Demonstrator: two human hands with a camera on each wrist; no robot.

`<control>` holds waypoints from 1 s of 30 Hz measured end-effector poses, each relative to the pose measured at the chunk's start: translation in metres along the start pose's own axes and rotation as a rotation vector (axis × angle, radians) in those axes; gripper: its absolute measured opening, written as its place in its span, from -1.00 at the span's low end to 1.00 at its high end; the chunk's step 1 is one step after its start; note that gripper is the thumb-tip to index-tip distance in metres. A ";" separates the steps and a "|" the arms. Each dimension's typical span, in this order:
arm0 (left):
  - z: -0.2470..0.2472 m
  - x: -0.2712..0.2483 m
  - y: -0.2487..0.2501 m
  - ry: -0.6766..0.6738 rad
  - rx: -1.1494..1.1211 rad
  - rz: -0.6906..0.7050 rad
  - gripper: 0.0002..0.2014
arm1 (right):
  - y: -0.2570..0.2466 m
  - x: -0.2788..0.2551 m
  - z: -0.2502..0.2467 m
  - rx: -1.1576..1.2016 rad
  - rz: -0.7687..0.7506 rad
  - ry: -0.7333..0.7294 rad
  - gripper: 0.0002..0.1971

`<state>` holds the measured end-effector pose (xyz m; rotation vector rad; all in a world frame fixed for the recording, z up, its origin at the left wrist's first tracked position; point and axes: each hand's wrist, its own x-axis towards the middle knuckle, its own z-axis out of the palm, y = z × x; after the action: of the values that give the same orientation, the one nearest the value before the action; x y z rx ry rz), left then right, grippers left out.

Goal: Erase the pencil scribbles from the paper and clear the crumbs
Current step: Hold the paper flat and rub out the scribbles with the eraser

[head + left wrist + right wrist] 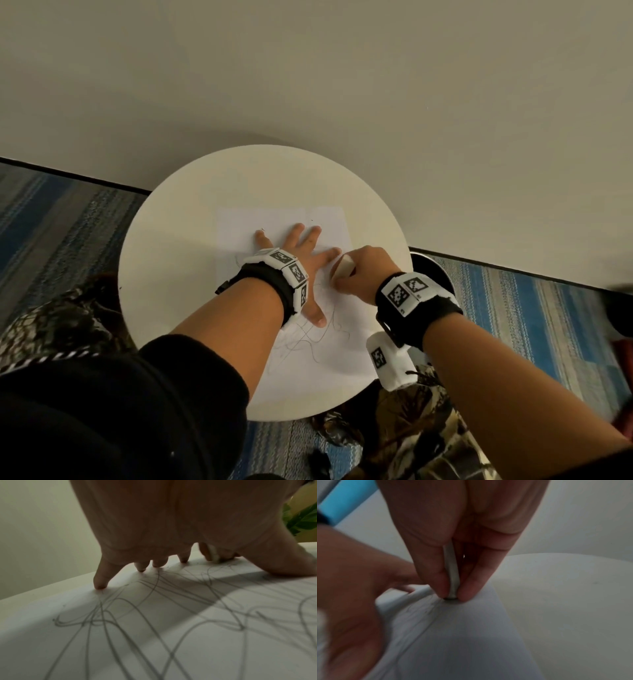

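A white sheet of paper point(274, 219) lies on the round white table point(178, 246), with grey pencil scribbles point(308, 339) looping over its near half. My left hand point(298, 250) presses flat on the sheet with fingers spread. In the left wrist view its fingertips point(100, 584) stand on the paper point(154, 642) among the scribbles point(120, 615). My right hand point(356, 270) pinches a white eraser point(343, 265) beside the left index finger. The right wrist view shows the eraser point(453, 582) held between thumb and fingers, its lower end touching the paper point(462, 635).
The table stands against a plain wall point(308, 85). A dark round bin point(430, 270) sits on the striped blue carpet point(534, 308) just right of the table. Patterned trousers point(421, 421) show below the table's near edge. A green plant point(302, 519) appears in the left wrist view.
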<state>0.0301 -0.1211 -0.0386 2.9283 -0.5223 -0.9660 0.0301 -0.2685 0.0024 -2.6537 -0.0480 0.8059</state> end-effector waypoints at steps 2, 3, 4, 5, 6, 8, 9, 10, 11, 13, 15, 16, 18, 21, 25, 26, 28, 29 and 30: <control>0.001 -0.002 0.000 0.001 -0.008 0.007 0.30 | -0.004 0.008 -0.006 0.059 0.016 0.031 -0.81; 0.002 -0.002 0.001 0.006 -0.012 0.011 0.30 | -0.005 0.011 -0.008 0.057 0.019 0.027 -0.82; 0.002 -0.002 0.001 0.014 -0.014 0.014 0.31 | -0.005 0.013 -0.009 0.050 0.020 0.021 -0.81; 0.001 -0.002 0.001 0.025 -0.015 0.018 0.32 | -0.004 0.015 -0.010 0.048 0.021 0.017 -0.81; 0.001 -0.002 0.000 0.040 -0.021 0.020 0.33 | -0.003 0.016 -0.010 0.046 0.020 0.017 -0.81; -0.001 -0.002 -0.005 0.084 -0.041 0.005 0.34 | 0.000 0.017 -0.008 0.031 0.010 0.004 -0.81; -0.002 -0.004 -0.009 0.105 -0.047 -0.017 0.35 | 0.000 0.018 -0.006 0.023 0.010 -0.013 -0.81; -0.002 -0.005 -0.013 0.111 -0.050 -0.046 0.35 | 0.000 0.019 -0.006 0.014 0.012 -0.033 -0.82; -0.002 -0.006 -0.016 0.099 -0.050 -0.075 0.35 | -0.002 0.021 -0.007 0.000 0.016 -0.055 -0.82; -0.002 -0.006 -0.019 0.060 -0.046 -0.111 0.35 | -0.008 0.026 -0.014 -0.038 0.028 -0.105 -0.81; -0.002 -0.005 -0.019 0.036 -0.054 -0.115 0.36 | -0.016 0.034 -0.022 -0.032 0.018 -0.108 -0.82; -0.002 -0.003 -0.019 0.037 -0.063 -0.116 0.36 | -0.020 0.038 -0.026 -0.021 0.002 -0.070 -0.81; 0.000 -0.002 -0.020 0.037 -0.076 -0.119 0.37 | -0.026 0.043 -0.026 0.002 -0.025 0.028 -0.79; 0.001 -0.003 -0.021 0.035 -0.081 -0.113 0.37 | -0.025 0.032 -0.012 -0.062 -0.071 0.036 -0.79; -0.002 -0.005 -0.019 0.031 -0.086 -0.103 0.37 | -0.020 0.024 -0.015 -0.181 -0.090 -0.179 -0.81; -0.003 -0.005 -0.019 0.030 -0.085 -0.104 0.38 | -0.018 0.028 -0.020 -0.142 -0.072 -0.165 -0.82; -0.002 -0.006 -0.019 0.033 -0.081 -0.111 0.37 | -0.015 0.035 -0.022 -0.021 -0.043 -0.060 -0.85; -0.002 -0.006 -0.019 0.034 -0.081 -0.112 0.38 | -0.015 0.032 -0.019 0.011 -0.041 -0.017 -0.86; -0.002 -0.006 -0.019 0.035 -0.083 -0.111 0.38 | -0.014 0.026 -0.013 0.010 -0.054 0.001 -0.87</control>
<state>0.0327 -0.1013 -0.0356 2.9207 -0.3139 -0.9206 0.0601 -0.2563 0.0030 -2.6317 -0.1139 0.7848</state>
